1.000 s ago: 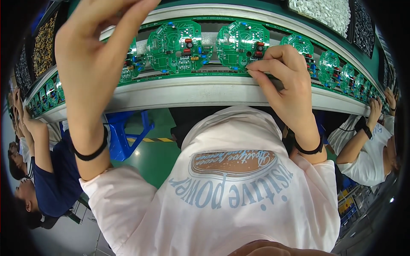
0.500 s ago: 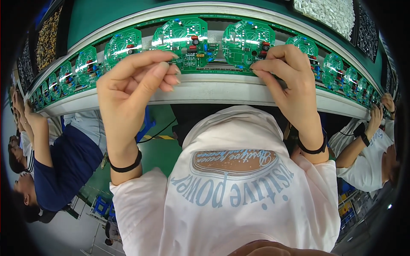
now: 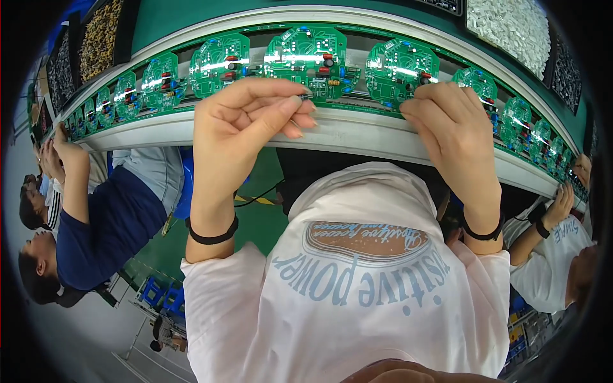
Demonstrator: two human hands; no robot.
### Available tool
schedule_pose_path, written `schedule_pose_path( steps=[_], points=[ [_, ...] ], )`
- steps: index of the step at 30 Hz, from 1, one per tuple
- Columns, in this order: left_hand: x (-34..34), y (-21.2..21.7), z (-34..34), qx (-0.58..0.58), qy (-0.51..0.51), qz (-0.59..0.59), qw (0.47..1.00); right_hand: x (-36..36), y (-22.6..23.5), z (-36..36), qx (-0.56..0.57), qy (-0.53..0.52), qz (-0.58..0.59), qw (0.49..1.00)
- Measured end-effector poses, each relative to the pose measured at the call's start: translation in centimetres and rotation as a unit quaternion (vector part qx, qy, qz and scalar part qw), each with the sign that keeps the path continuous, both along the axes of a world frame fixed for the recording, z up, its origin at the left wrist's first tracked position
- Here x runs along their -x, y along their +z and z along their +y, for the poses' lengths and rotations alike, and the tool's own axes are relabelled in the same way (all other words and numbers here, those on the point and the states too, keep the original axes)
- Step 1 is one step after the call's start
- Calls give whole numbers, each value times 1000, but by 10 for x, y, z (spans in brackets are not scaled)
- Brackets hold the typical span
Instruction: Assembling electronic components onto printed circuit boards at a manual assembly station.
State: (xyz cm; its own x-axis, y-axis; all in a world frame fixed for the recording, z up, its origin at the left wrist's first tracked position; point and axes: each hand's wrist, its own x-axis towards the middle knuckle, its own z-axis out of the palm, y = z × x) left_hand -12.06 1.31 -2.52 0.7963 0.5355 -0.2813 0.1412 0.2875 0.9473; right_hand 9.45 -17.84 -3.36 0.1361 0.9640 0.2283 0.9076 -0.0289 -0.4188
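Observation:
My left hand (image 3: 236,127) is raised over the near rail, with thumb and index finger pinched on a small dark electronic component (image 3: 304,97). The other fingers curl loosely beneath. Behind it lies a green circuit board (image 3: 297,54) carrying red, blue and dark parts. My right hand (image 3: 456,131) is at the near right edge of the neighbouring circuit board (image 3: 389,67), its thumb and fingertips drawn together. Whatever those fingertips may hold is hidden.
More boards, such as one on the left (image 3: 217,64), line the curved track behind a pale metal rail (image 3: 357,131). Bins of white parts (image 3: 507,29) and yellowish parts (image 3: 101,39) stand beyond. Co-workers sit on both sides, one in a navy shirt (image 3: 108,223).
The view has shifted, so the boards appear further right. My left hand still pinches near its board. The right hand's fingers have curled closer together at the board's edge.

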Motion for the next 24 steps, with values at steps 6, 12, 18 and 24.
schedule_pose_path(
  steps=[6,12,18,24],
  points=[
    [3,-1,-5,-269,40,53,961,3,-6,-1,-17,-16,16,1000],
    [-2,-9,-1,-525,-61,95,844,4,1,-1,-10,-16,14,1000],
    [-5,-13,1,-554,-69,101,823,-7,26,-8,18,-18,28,999],
    [-5,-10,3,-561,-88,113,816,-28,50,-4,59,-10,22,998]
  ],
)
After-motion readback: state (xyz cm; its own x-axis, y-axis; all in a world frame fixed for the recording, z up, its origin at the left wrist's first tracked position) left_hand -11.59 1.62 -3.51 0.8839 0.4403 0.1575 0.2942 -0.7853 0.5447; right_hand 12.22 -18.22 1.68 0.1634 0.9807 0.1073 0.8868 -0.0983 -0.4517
